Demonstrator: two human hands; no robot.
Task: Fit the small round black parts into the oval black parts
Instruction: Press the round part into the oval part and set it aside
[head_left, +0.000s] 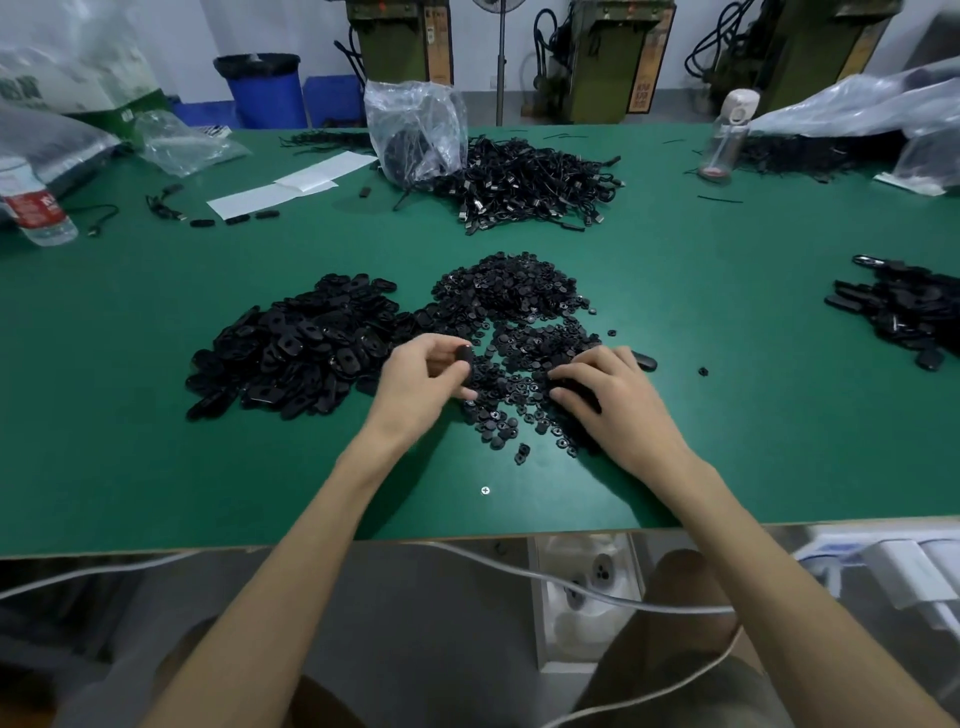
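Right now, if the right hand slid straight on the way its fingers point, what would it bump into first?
Probably more of the small round parts, since the right hand rests on that heap, fingers pointing left. Beyond them sits the left hand, gripping an oval part.

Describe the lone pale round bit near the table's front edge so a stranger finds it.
On the green table, find the central spread of small round black parts. Nearer the front edge, between the two forearms, lies one tiny round piece: the only pale one, cross-marked, apart from every black part.
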